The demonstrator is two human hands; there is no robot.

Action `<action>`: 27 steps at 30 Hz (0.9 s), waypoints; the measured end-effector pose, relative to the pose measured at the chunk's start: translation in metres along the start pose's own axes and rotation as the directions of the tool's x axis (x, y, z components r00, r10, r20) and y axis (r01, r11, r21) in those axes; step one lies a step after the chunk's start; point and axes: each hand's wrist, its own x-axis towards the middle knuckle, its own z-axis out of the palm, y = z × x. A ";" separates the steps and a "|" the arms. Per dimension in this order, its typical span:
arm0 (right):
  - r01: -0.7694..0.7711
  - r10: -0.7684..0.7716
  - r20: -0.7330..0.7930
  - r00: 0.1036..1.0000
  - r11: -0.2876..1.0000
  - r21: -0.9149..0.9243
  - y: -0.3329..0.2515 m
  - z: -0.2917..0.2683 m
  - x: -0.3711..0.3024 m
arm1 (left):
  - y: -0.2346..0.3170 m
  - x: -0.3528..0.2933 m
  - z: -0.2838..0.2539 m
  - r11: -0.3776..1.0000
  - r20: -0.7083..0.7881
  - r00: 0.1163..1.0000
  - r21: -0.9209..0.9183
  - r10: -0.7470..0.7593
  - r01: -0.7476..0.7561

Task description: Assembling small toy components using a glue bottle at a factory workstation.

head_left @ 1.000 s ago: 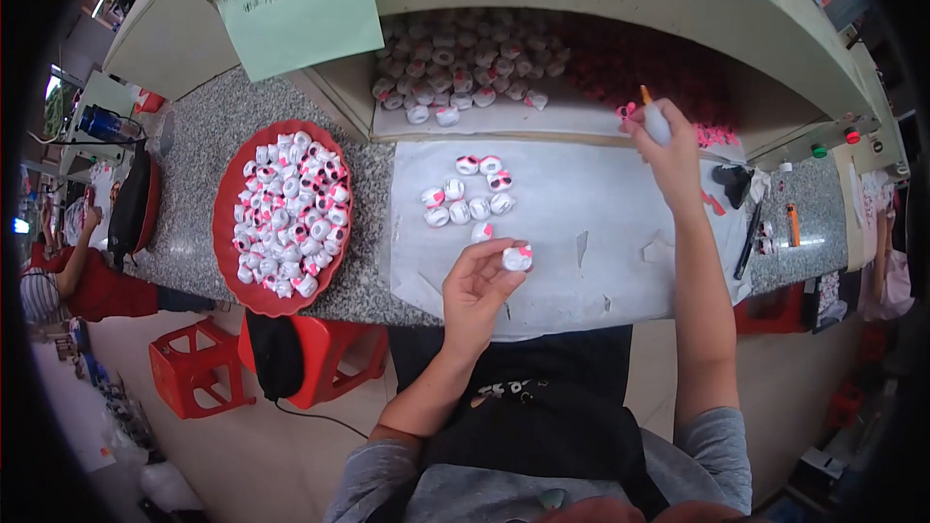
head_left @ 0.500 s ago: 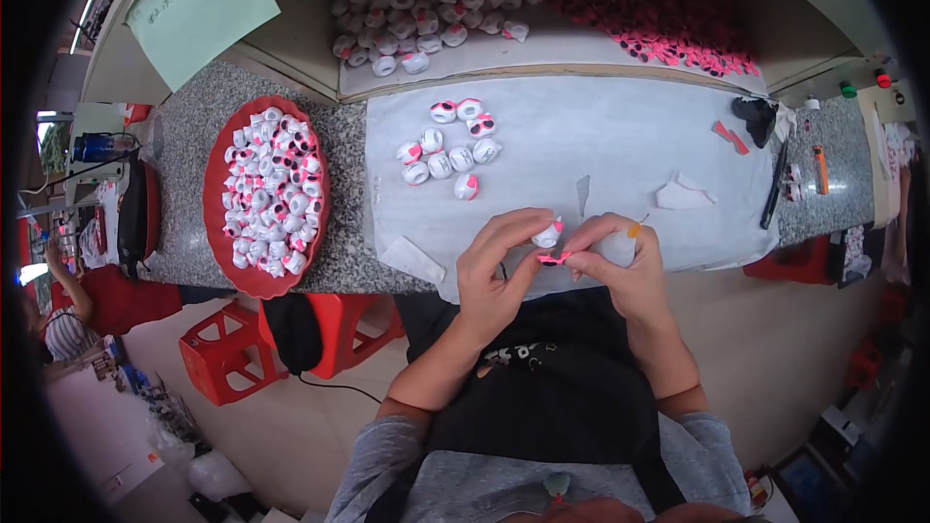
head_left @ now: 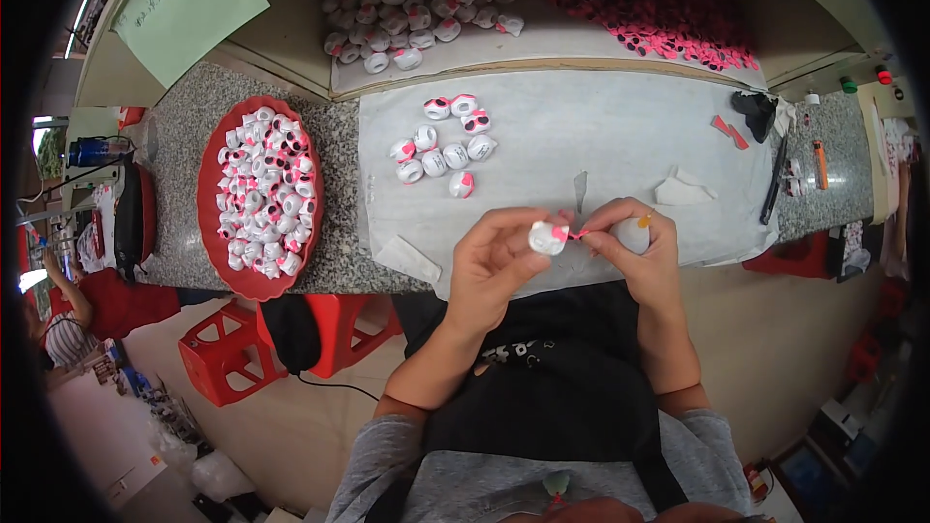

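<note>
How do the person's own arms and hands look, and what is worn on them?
Both forearms are bare, and the left hand and right hand wear no gloves. Grey sleeves cover only the upper arms, ending near the elbows. No watch or bracelet shows on either wrist; whether there are rings is too small to tell.

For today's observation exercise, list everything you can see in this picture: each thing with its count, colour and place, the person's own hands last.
Toy head: one, white with pink, held in left hand.
Bottle: one, white, orange tip, in right hand.
Loose heads: about nine, white and pink, on the mat.
Tray: one, red, left, heaped with heads.
Mat: one, grey, on the bench.
Pink parts: many, far right shelf.
Stools: red, under the bench.
Left hand: holds the head.
Right hand: pinches a pink piece at the head.
</note>
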 end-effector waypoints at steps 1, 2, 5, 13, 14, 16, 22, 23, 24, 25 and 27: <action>0.024 -0.024 0.016 1.000 1.000 -0.002 0.000 0.000 -0.001 | -0.002 0.003 -0.002 1.000 -0.002 1.000 -0.001 0.003 -0.003; 0.049 -0.049 0.033 0.998 0.999 -0.004 -0.001 0.000 -0.002 | -0.005 0.006 -0.005 1.000 -0.044 0.999 0.023 0.005 -0.004; -0.008 0.006 0.032 0.999 0.999 0.053 -0.003 0.000 -0.003 | -0.008 0.006 -0.009 1.000 -0.052 0.999 0.017 0.008 -0.007; -0.042 0.029 0.070 0.997 0.981 0.188 -0.002 0.012 -0.001 | -0.013 0.002 -0.003 0.787 0.001 0.953 0.564 0.302 -0.250; -0.048 0.037 0.062 0.997 0.979 0.197 -0.001 0.012 -0.001 | -0.013 0.001 -0.004 0.789 0.000 0.954 0.562 0.300 -0.248; -0.052 0.043 0.047 0.998 0.978 0.204 -0.001 0.014 -0.001 | -0.010 0.000 -0.006 0.717 0.124 0.949 0.628 0.291 -0.302; 0.049 -0.051 0.013 0.999 0.990 0.129 0.007 0.016 -0.004 | -0.009 -0.001 -0.002 0.903 0.043 0.961 0.333 0.273 -0.272; 0.125 -0.125 -0.009 0.992 0.987 0.097 0.008 0.017 -0.004 | -0.008 -0.002 -0.002 0.903 0.042 0.961 0.333 0.273 -0.271; 0.124 -0.124 -0.007 0.992 0.988 0.097 0.007 0.016 -0.004 | -0.006 -0.003 -0.002 0.952 0.024 0.979 0.232 0.201 -0.201; 0.137 -0.141 0.054 0.989 0.988 0.073 0.006 0.014 -0.003 | -0.004 -0.003 -0.002 0.984 0.015 0.992 0.126 0.126 -0.127; 0.149 -0.153 0.116 0.981 0.988 0.049 0.001 0.014 -0.003 | -0.002 -0.004 -0.001 0.991 0.003 0.997 0.106 0.081 -0.081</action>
